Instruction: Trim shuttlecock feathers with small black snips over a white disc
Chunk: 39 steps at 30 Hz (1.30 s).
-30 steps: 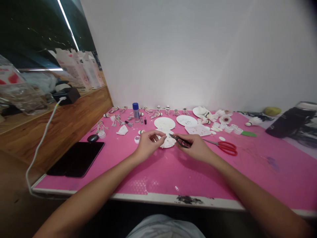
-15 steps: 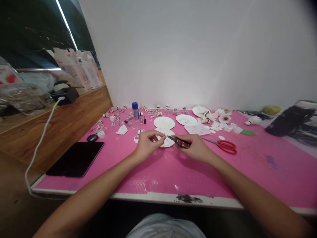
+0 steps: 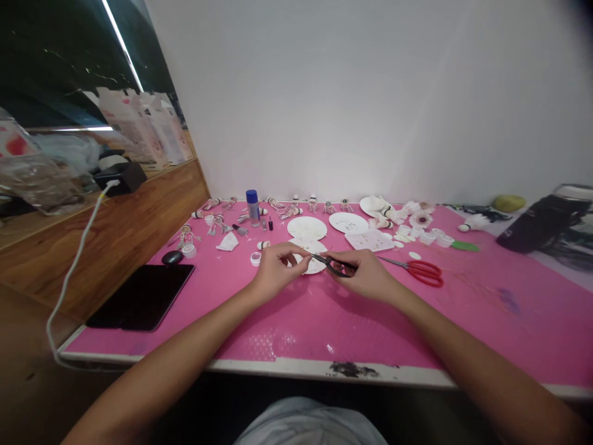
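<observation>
At the far left of my feed, a white cable (image 3: 76,290) runs down beside the wooden ledge (image 3: 130,228) and off the edge of the view. The pink bench (image 3: 509,334) starts just right of it, carrying a black tablet (image 3: 141,296) with a computer mouse (image 3: 172,257) just behind it. Further along lie a crumpled tissue (image 3: 228,242) and a blue-capped spray can (image 3: 252,207), standing upright among small feathered figures along the back of the bench.

My left hand (image 3: 278,272) is over the middle of the bench, its fingers (image 3: 296,251) clenched and pinching the edge of a white paper disc (image 3: 315,262), which lies partly under the hand and near a second, whole disc (image 3: 306,227). Small black snips (image 3: 336,266) reach in from the right, their tips just beside my left fingers at the disc. My right hand (image 3: 368,275) has its fingers closed around them.

Right of that, red-handled scissors (image 3: 425,272) lie on the bench, with a cluster of small plastic cups (image 3: 428,238) behind them. A green strip (image 3: 466,246) lies just past the cups, and a shuttlecock (image 3: 472,227) sits further back, near a dark bottle (image 3: 540,225) at the far right.
</observation>
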### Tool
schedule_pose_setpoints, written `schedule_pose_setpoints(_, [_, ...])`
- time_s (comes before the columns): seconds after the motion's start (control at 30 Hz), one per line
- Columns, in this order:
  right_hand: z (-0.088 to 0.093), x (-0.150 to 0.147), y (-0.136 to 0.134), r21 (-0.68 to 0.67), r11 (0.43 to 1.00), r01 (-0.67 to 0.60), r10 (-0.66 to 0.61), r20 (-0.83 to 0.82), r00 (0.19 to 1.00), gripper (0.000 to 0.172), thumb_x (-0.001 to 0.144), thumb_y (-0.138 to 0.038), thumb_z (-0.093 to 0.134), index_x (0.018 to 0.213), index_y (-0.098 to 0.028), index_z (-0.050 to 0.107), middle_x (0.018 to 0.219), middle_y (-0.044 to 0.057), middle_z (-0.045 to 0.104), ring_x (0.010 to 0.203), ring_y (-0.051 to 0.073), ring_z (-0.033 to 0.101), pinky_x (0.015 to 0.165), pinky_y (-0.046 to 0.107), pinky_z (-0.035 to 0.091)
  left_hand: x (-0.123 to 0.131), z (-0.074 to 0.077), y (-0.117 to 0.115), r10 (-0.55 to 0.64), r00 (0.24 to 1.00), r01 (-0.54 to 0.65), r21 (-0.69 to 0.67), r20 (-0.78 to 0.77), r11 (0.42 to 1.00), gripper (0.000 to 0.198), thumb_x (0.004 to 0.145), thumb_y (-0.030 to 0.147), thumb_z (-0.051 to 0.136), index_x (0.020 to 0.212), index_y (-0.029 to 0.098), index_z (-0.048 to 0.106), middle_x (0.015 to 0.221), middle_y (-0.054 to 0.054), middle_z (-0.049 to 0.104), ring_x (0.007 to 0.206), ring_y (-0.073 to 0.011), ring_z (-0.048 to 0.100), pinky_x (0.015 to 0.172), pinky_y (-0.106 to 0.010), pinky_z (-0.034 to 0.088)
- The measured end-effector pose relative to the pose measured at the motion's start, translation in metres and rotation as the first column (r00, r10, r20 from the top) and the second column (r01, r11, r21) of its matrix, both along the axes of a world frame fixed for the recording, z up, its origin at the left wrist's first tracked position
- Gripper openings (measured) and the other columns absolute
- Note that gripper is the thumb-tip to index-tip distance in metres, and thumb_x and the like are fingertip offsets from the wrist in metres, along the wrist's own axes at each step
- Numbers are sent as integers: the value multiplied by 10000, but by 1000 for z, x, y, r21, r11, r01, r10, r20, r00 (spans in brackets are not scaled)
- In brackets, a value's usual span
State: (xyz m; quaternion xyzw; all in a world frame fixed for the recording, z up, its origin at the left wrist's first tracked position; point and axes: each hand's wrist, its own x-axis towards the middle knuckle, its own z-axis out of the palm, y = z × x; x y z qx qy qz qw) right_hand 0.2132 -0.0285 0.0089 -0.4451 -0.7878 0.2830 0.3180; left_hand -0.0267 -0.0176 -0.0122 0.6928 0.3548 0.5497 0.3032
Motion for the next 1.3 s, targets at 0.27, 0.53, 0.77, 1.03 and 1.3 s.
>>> schedule_pose_setpoints(0.27, [-2,0,0,-67,998,1,-3,-25,1000,436,874,-307,699,1298,-228,769,1044,32,825,845,257,744,727,310,556,0,2,-1,9,1000,-10,-2,-26,1000,121,840,275,771,892,183,829,804,-62,779,601,-111,605,531,-220,439])
schedule_pose_setpoints(0.53, [-1,0,1,-8,1000,-1,1,-29,1000,425,864,-307,702,1269,-209,784,1042,45,826,881,276,757,742,322,567,2,4,-2,-24,1000,24,-129,3,991,199,842,353,787,910,169,817,756,-59,759,559,-103,557,513,-220,409])
schedule_pose_setpoints(0.77, [-3,-2,0,92,995,37,-35,-23,999,426,858,-284,687,1258,-173,785,1009,60,823,832,254,741,716,306,542,5,4,-4,-61,995,80,-249,84,965,285,813,414,824,917,149,818,734,-66,739,558,-103,535,517,-226,396])
schedule_pose_setpoints(1.03, [-2,-3,-1,246,966,82,-91,22,996,394,908,-337,639,1214,-146,800,733,34,722,629,168,600,588,265,434,7,9,-6,-100,975,168,-360,200,918,340,737,424,887,890,130,813,770,-88,753,580,-110,559,532,-235,404])
schedule_pose_setpoints(1.3, [-8,-6,1,87,995,51,-40,-119,992,416,862,-323,696,1235,-169,796,1008,72,816,857,269,733,760,341,556,7,7,-3,-127,971,192,-339,204,921,339,765,441,868,918,145,811,802,-85,760,578,-107,556,533,-235,404])
